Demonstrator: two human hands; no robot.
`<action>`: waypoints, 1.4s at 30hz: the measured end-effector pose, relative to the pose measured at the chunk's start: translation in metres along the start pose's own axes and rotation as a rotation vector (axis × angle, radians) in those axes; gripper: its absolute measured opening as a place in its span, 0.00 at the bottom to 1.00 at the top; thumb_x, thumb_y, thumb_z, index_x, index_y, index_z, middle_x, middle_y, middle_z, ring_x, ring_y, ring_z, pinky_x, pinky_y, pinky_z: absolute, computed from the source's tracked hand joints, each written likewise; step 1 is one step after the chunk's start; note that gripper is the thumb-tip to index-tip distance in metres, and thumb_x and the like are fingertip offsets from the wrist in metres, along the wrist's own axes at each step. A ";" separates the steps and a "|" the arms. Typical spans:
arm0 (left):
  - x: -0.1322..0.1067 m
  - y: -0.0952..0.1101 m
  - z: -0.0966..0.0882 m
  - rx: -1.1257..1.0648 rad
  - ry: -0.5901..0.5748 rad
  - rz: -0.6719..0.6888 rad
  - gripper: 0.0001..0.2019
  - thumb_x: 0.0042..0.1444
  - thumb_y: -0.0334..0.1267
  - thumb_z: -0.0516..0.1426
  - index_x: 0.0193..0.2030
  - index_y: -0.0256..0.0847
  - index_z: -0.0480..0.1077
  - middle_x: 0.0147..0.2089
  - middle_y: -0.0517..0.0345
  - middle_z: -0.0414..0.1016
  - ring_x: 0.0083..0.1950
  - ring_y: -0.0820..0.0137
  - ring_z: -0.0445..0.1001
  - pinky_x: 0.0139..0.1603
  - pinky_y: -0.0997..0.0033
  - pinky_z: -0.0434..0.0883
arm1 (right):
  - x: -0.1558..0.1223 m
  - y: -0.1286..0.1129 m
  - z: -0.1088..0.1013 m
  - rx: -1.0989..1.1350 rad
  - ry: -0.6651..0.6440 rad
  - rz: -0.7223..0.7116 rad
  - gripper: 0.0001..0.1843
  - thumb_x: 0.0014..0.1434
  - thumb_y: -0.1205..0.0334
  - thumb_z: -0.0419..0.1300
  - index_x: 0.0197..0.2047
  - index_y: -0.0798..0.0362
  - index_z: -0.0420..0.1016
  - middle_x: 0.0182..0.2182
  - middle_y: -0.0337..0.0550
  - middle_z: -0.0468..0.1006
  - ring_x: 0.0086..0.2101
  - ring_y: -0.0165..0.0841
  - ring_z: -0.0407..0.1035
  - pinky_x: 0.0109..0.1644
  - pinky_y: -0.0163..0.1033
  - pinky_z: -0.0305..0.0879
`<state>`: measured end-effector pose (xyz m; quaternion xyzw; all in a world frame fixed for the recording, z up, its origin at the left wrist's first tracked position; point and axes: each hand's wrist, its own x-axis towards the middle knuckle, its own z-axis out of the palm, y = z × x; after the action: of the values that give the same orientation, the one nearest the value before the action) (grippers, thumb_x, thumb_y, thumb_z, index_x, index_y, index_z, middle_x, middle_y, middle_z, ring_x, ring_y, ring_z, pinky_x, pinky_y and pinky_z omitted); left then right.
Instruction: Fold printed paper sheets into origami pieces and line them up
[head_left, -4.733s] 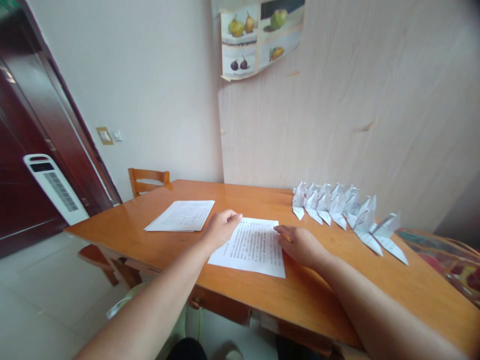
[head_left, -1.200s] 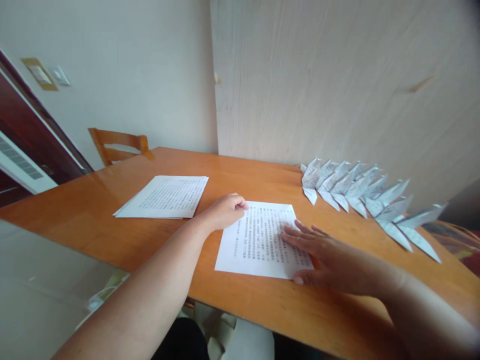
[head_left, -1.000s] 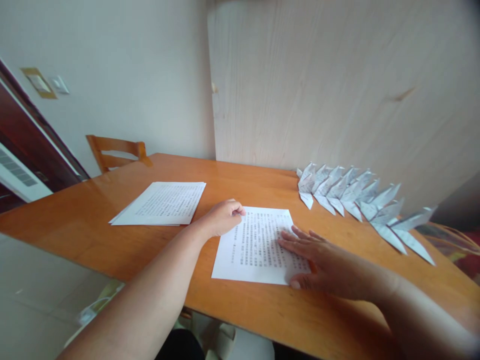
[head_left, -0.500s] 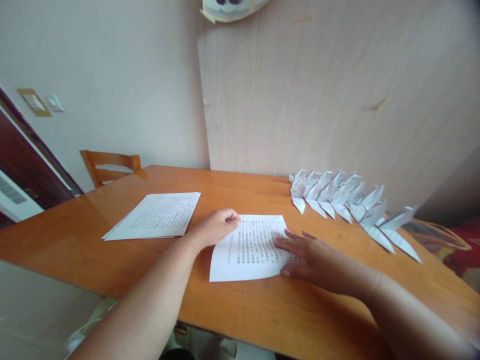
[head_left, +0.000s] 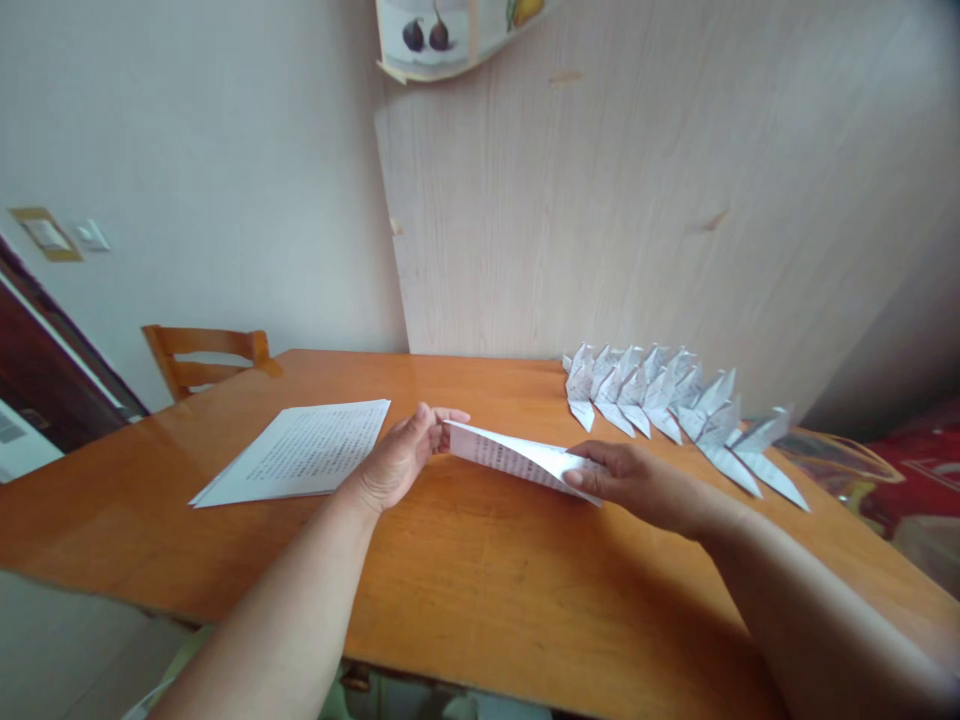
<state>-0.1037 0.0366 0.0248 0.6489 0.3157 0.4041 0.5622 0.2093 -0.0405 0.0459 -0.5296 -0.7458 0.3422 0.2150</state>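
Observation:
A printed sheet of paper (head_left: pixel 517 458) is lifted and bent over the table, its near edge raised and its lines of text facing me. My right hand (head_left: pixel 619 475) grips its right end, thumb on the near side. At the sheet's left corner is my left hand (head_left: pixel 409 450), thumb up and fingers stretched out loosely beside and partly behind the edge. Whether those fingers press on the paper is hard to see. To the left lies a stack of printed sheets (head_left: pixel 300 450), several deep with uneven edges.
Several folded paper pieces with pointed tips (head_left: pixel 660 390) stand in rows at the back right of the wooden table (head_left: pixel 465 590). A wooden chair (head_left: pixel 206 345) is behind the far left edge. Something red (head_left: pixel 900 460) sits beyond the right edge.
The sheet lay nearly flat under both hands; now its near edge is raised and it bends upward. My right hand has gone from lying flat to gripping it; my left fingers have opened out.

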 end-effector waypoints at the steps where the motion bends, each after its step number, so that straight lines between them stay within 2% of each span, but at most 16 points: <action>1: -0.001 0.000 0.000 0.000 -0.021 0.018 0.37 0.54 0.71 0.49 0.52 0.38 0.71 0.51 0.43 0.77 0.53 0.57 0.74 0.55 0.58 0.68 | 0.001 0.002 -0.001 0.019 0.016 0.008 0.28 0.62 0.36 0.53 0.52 0.49 0.75 0.44 0.46 0.80 0.44 0.44 0.73 0.48 0.45 0.69; 3: -0.001 -0.002 0.001 0.019 -0.035 0.019 0.30 0.54 0.64 0.57 0.49 0.40 0.71 0.49 0.48 0.77 0.51 0.60 0.74 0.54 0.61 0.67 | 0.002 0.004 -0.001 0.056 0.035 0.024 0.29 0.62 0.36 0.53 0.52 0.50 0.75 0.44 0.47 0.80 0.45 0.44 0.73 0.48 0.45 0.69; 5: 0.000 -0.006 0.002 0.055 0.001 -0.012 0.21 0.55 0.55 0.62 0.45 0.40 0.71 0.45 0.53 0.77 0.48 0.64 0.74 0.53 0.63 0.67 | 0.002 0.004 -0.001 0.085 0.044 0.032 0.28 0.63 0.36 0.52 0.51 0.50 0.75 0.45 0.47 0.80 0.46 0.44 0.73 0.48 0.45 0.69; 8: 0.003 -0.012 0.003 0.099 0.058 -0.056 0.14 0.57 0.49 0.61 0.40 0.39 0.71 0.42 0.55 0.77 0.46 0.67 0.73 0.52 0.64 0.67 | 0.002 0.003 -0.001 0.124 0.068 0.018 0.28 0.63 0.37 0.52 0.51 0.50 0.75 0.47 0.46 0.79 0.48 0.44 0.72 0.50 0.45 0.69; 10: 0.004 -0.015 0.004 0.128 0.068 -0.074 0.13 0.58 0.48 0.60 0.39 0.39 0.71 0.40 0.57 0.76 0.43 0.67 0.72 0.49 0.65 0.67 | 0.003 0.005 0.000 0.168 0.144 0.027 0.29 0.64 0.36 0.51 0.52 0.50 0.76 0.49 0.47 0.79 0.50 0.44 0.72 0.53 0.46 0.68; 14: 0.005 -0.017 0.004 0.158 0.098 -0.094 0.11 0.57 0.45 0.60 0.36 0.39 0.70 0.34 0.61 0.74 0.36 0.71 0.70 0.42 0.69 0.65 | 0.009 0.014 -0.001 0.267 0.436 0.125 0.32 0.63 0.35 0.50 0.51 0.53 0.76 0.46 0.52 0.80 0.49 0.45 0.72 0.56 0.50 0.66; 17: 0.005 -0.018 0.005 0.158 0.112 -0.114 0.10 0.57 0.43 0.60 0.38 0.39 0.70 0.34 0.61 0.73 0.34 0.72 0.69 0.39 0.70 0.64 | 0.012 0.018 -0.003 0.303 0.661 0.107 0.30 0.64 0.37 0.51 0.51 0.54 0.75 0.45 0.52 0.81 0.48 0.44 0.73 0.53 0.48 0.68; 20: 0.005 -0.019 0.006 0.137 0.104 -0.129 0.09 0.57 0.42 0.60 0.39 0.38 0.70 0.34 0.60 0.74 0.35 0.72 0.69 0.38 0.72 0.64 | 0.010 0.014 -0.001 0.135 0.888 0.020 0.22 0.65 0.44 0.55 0.50 0.53 0.75 0.42 0.49 0.81 0.45 0.42 0.73 0.50 0.46 0.68; 23: 0.005 -0.017 0.009 0.110 0.109 -0.125 0.09 0.56 0.41 0.60 0.40 0.38 0.70 0.35 0.60 0.74 0.35 0.72 0.69 0.37 0.72 0.64 | 0.004 0.006 0.006 -0.104 1.063 -0.207 0.14 0.64 0.52 0.58 0.44 0.53 0.76 0.38 0.47 0.80 0.39 0.38 0.73 0.46 0.44 0.67; 25: 0.004 -0.015 0.011 0.109 0.119 -0.125 0.09 0.56 0.41 0.61 0.40 0.37 0.70 0.34 0.61 0.73 0.34 0.72 0.69 0.37 0.72 0.63 | -0.001 -0.001 0.013 -0.229 1.009 -0.380 0.09 0.65 0.58 0.58 0.41 0.52 0.76 0.36 0.45 0.78 0.38 0.37 0.72 0.44 0.43 0.66; 28: 0.002 -0.011 0.014 0.125 0.134 -0.127 0.09 0.56 0.40 0.61 0.39 0.38 0.69 0.31 0.63 0.72 0.33 0.73 0.68 0.37 0.72 0.63 | -0.006 -0.011 0.025 -0.342 0.785 -0.517 0.07 0.65 0.63 0.56 0.40 0.52 0.76 0.35 0.45 0.77 0.38 0.37 0.71 0.43 0.43 0.66; 30: 0.001 -0.010 0.015 0.127 0.128 -0.130 0.09 0.56 0.40 0.60 0.38 0.38 0.68 0.31 0.63 0.71 0.32 0.73 0.68 0.37 0.73 0.63 | -0.007 -0.016 0.033 -0.390 0.636 -0.559 0.08 0.65 0.65 0.56 0.44 0.53 0.76 0.39 0.47 0.78 0.41 0.38 0.71 0.46 0.43 0.67; 32: 0.000 -0.010 0.016 0.114 0.106 -0.137 0.08 0.57 0.39 0.60 0.39 0.38 0.67 0.32 0.63 0.72 0.32 0.73 0.69 0.37 0.73 0.63 | -0.007 -0.020 0.039 -0.472 0.523 -0.545 0.11 0.66 0.64 0.56 0.49 0.53 0.76 0.44 0.49 0.78 0.45 0.40 0.70 0.49 0.46 0.67; 35: -0.001 -0.011 0.017 0.076 0.085 -0.140 0.09 0.57 0.38 0.59 0.41 0.38 0.66 0.37 0.60 0.74 0.37 0.71 0.72 0.39 0.72 0.66 | -0.007 -0.022 0.045 -0.580 0.406 -0.477 0.13 0.66 0.62 0.55 0.51 0.53 0.76 0.47 0.50 0.78 0.47 0.42 0.69 0.51 0.49 0.67; 42: -0.006 -0.013 0.019 0.161 0.108 -0.186 0.15 0.57 0.37 0.59 0.51 0.40 0.65 0.43 0.56 0.76 0.42 0.67 0.75 0.42 0.68 0.69 | -0.010 -0.023 0.051 -0.671 0.265 -0.371 0.14 0.65 0.62 0.57 0.51 0.53 0.76 0.47 0.50 0.79 0.48 0.43 0.70 0.54 0.51 0.66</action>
<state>-0.0893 0.0243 0.0099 0.6372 0.4357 0.3578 0.5255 0.1630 -0.0688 0.0293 -0.4663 -0.8648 -0.0363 0.1826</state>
